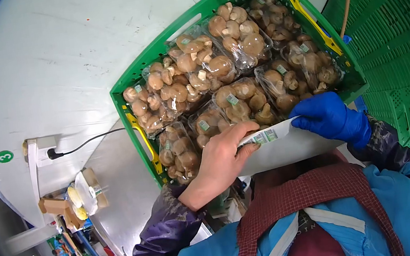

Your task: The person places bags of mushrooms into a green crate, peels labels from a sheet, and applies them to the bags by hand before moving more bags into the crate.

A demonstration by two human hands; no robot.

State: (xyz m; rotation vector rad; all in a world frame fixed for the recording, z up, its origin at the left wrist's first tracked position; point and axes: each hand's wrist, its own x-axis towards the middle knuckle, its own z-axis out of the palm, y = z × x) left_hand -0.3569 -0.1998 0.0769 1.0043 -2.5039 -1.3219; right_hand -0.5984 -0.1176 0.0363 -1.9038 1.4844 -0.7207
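Observation:
A white strip of printed label stickers (293, 147) hangs in a curve in front of my chest, with small green-and-black labels along its upper edge. My bare left hand (223, 153) pinches its left end between thumb and fingers. At the other end, my right hand (328, 119), in a blue glove, grips the strip's upper corner. Just beyond both hands stands a green crate (189, 21) full of clear-wrapped packs of brown mushrooms (243, 102). Several packs carry a small green-and-white label. The nearest packs are partly hidden by my left hand.
The crate rests on a metal table (127, 176) against a white wall (57, 60). A black cable (85, 144) runs from a wall socket toward the crate. Green slatted crates (386, 26) are stacked at right. A cardboard box (61, 209) and white trays sit at left.

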